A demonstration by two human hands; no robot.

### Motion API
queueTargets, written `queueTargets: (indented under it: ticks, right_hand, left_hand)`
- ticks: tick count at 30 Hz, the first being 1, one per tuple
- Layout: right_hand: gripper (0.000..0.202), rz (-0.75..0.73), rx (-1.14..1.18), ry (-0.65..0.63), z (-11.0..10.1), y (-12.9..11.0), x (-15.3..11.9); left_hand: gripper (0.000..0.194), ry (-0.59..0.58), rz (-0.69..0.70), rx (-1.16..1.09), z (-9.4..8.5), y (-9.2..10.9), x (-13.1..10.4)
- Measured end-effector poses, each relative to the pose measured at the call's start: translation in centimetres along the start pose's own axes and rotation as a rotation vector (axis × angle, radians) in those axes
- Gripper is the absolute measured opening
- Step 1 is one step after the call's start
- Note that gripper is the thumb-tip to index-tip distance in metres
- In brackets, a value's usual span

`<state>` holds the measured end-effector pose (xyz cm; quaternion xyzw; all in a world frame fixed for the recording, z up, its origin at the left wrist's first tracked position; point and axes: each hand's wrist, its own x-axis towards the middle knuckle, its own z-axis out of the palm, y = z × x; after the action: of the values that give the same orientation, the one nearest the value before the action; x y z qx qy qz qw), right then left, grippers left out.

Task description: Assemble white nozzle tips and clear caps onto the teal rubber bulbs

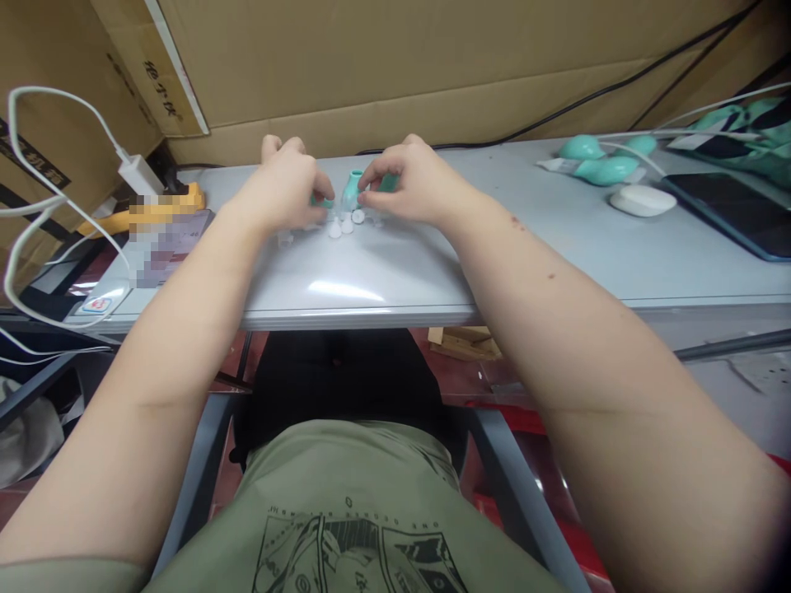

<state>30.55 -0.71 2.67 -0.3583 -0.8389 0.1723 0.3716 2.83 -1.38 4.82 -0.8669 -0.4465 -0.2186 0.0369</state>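
Observation:
My left hand [290, 185] is at the back of the grey table, its fingers curled round a teal piece [322, 201] that is mostly hidden. Across from it, my right hand [411, 181] has its thumb and index finger brought close together against the right side of a small teal bottle-shaped piece [354, 184]; what lies between those fingertips is too small to make out. More teal shows inside the curve of my right hand. Several small clear or whitish pieces [335, 228] lie on the table between and just in front of both hands.
Teal rounded objects [609, 170], a white mouse-like object [643, 200] and a dark tablet or phone [732, 212] lie at the right. On the left are a yellow tool [179, 203], a white charger [141, 175] and looping cables. Cardboard [371, 66] stands behind the table [352, 280].

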Motion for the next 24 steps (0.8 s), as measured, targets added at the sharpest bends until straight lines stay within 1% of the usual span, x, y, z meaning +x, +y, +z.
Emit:
queueTargets:
  ticks: [2, 4, 9, 12, 15, 17, 19, 21, 24]
  right_hand:
    - [0.012, 0.011, 0.016, 0.011, -0.1, -0.6, -0.2]
    - [0.011, 0.037, 0.03, 0.02, -0.1, -1.3, -0.4]
    - [0.014, 0.09, 0.092, 0.012, -0.1, -2.6, -0.7]
    - [0.018, 0.087, 0.087, -0.006, -0.3, -2.8, -0.9]
    - [0.021, 0.038, 0.064, -0.021, -0.3, -2.3, -0.9]
    - [0.023, 0.004, 0.049, -0.017, -0.3, -1.9, -0.8]
    - [0.022, -0.007, 0.04, 0.0, -0.3, -1.6, -0.6]
    - [0.02, 0.008, 0.039, 0.003, -0.3, -1.7, -0.6]
    - [0.022, 0.048, 0.049, 0.006, -0.5, -2.2, -0.7]
  left_hand:
    - [0.013, -0.008, 0.034, 0.036, 0.6, 0.4, -0.1]
    - [0.014, -0.004, 0.055, 0.044, 1.1, 0.6, -0.1]
    - [0.027, -0.003, 0.039, 0.047, 1.9, 0.8, 0.1]
    - [0.029, -0.035, 0.02, 0.095, 2.1, 1.2, 0.2]
    - [0.032, -0.06, 0.028, 0.126, 2.1, 1.4, 0.3]
    - [0.031, -0.047, 0.026, 0.088, 1.9, 1.3, 0.3]
    - [0.026, -0.022, 0.018, 0.035, 1.7, 0.9, 0.4]
    - [0.02, 0.004, 0.007, -0.032, 1.2, 0.4, 0.4]
    - [0.013, 0.078, -0.033, -0.19, 0.5, -0.2, 0.4]
